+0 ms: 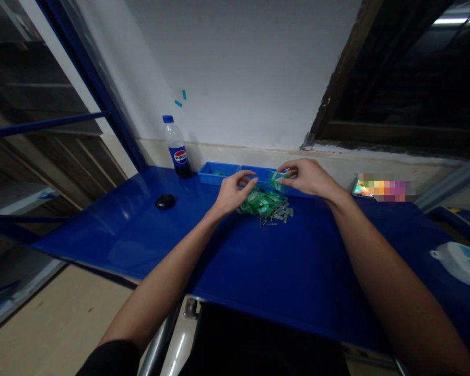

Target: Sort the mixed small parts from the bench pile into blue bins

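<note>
Between thumb and fingers, my right hand [306, 176] pinches a small green plastic bag [276, 180] in front of the blue bins. My left hand [235, 190] hovers at the left side of the pile, fingers curved and apart with nothing visible in them. Below both hands lies a heap of green plastic bags [263, 202] on the blue table [282, 266]. Small grey pieces [285, 213] and several thin brass-coloured screws or pins [268, 222] are scattered at its front edge; their exact kind is too small to tell.
Two blue bins [215, 177] stand along the wall, the left one with small green things inside. A cola bottle [177, 149] and a black mouse-like object [165, 201] are left. Right are a lit, partly blurred screen [364, 187] and a white plastic case [460, 263].
</note>
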Tool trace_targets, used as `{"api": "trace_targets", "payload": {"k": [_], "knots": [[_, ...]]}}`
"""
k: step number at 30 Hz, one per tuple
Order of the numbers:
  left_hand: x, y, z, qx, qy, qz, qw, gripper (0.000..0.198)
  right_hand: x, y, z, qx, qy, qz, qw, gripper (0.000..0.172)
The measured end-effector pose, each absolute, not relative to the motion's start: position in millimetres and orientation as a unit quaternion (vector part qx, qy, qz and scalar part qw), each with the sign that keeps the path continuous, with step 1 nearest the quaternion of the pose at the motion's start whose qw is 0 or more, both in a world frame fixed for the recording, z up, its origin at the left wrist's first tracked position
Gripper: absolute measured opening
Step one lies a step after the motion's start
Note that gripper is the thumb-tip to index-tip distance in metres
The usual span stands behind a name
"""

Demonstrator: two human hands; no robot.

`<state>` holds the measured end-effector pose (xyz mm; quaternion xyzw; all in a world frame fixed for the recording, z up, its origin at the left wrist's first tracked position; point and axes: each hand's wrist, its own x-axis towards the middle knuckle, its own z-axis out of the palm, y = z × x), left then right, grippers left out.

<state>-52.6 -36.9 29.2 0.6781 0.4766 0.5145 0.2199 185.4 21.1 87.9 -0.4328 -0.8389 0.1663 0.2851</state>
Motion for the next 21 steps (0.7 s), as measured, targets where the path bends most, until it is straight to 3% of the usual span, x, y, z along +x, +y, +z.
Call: {"api": "trace_targets", "payload": {"k": [4, 11, 14, 18, 21], "knots": [[-55.2, -39.9, 30.2, 0.720, 0.433, 0.469, 0.270, 0.034, 174.1, 14.4, 85.6, -0.335, -0.807, 0.361, 0.324, 0.036], [-57.6, -45.9, 40.2, 0.713, 0.369, 0.437, 0.407, 0.037, 168.8, 18.4, 64.7, -0.314, -0.770, 0.463, 0.307, 0.045], [-58.6, -42.0, 38.4, 0.687, 0.390, 0.453, 0.414, 0.039, 167.2, 20.9, 59.3, -0.340, -0.785, 0.420, 0.302, 0.038], [-65.6, -29.4, 30.5, 0.598, 0.438, 0.535, 0.406, 0.040, 171.5, 27.3, 56.0, -0.387, -0.840, 0.251, 0.284, 0.020], [-72.4, -22.2, 27.4, 0.491, 0.449, 0.616, 0.423, 0.029, 178.3, 33.0, 53.2, -0.376, -0.890, 0.166, 0.196, 0.029]]}}
